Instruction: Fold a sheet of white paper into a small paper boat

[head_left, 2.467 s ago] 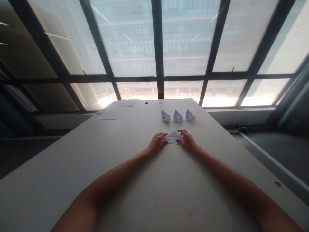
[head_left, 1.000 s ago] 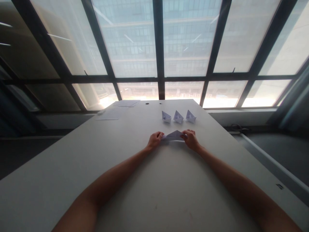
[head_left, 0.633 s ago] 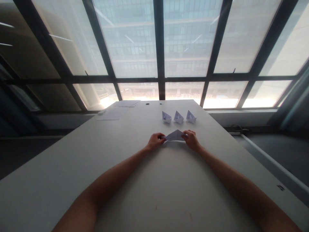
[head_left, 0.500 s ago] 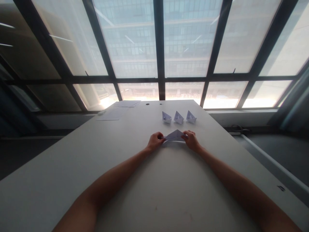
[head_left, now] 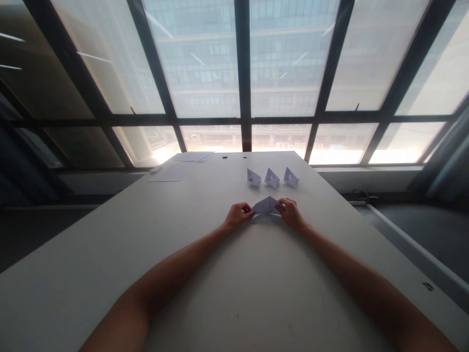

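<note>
A folded white paper triangle [head_left: 266,205] is lifted just above the pale table [head_left: 205,254], out at arm's length. My left hand [head_left: 239,215] pinches its left corner and my right hand [head_left: 291,213] pinches its right corner; both hands are closed on it. Behind it stand three small finished paper boats [head_left: 272,177] in a row, apart from my hands.
Loose white paper sheets [head_left: 172,171] lie at the far left of the table, with more sheets [head_left: 193,156] near the far edge. A window wall with dark frames [head_left: 245,73] rises behind. The table's right edge drops to a ledge with a cable [head_left: 361,196].
The paper triangle lay flat under my fingers; now both hands have pinched its corners and raised it slightly off the table. My hands have drawn a little closer together.
</note>
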{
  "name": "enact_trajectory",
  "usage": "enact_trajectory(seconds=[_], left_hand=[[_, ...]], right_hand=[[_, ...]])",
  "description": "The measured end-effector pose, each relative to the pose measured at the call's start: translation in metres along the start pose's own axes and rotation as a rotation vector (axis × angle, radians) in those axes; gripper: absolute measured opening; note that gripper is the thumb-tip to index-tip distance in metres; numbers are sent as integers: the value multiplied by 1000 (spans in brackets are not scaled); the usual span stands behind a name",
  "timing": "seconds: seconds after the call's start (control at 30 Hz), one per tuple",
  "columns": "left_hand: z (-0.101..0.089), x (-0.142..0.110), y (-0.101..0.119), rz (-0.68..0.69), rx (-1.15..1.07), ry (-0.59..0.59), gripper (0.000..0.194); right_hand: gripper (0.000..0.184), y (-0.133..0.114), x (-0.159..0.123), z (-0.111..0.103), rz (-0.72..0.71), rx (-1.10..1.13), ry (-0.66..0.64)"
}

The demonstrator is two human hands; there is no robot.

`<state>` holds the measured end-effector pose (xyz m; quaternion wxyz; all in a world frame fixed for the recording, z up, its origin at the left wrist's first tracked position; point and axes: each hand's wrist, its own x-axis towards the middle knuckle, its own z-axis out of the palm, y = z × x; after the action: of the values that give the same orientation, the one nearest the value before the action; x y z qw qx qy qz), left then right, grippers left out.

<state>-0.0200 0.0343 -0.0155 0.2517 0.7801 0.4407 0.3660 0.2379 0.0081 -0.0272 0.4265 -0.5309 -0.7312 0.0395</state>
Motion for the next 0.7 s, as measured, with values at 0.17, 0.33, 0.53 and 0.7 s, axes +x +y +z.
enact_trajectory(seconds=[0.17,0.33,0.53,0.7], left_hand=[[2,3,-1,51,108,-24,49],[3,3,-1,113,103,-84,38],[3,1,-5,115,129,-54,17],[4,1,-7,108,110,-45,15]], right_hand=[[8,0,0,-1,9,-18,4],[11,0,1,-2,60,-55,19],[12,0,1,-3,84,-90,41],[11,-2,1,-4,74,-50,32]])
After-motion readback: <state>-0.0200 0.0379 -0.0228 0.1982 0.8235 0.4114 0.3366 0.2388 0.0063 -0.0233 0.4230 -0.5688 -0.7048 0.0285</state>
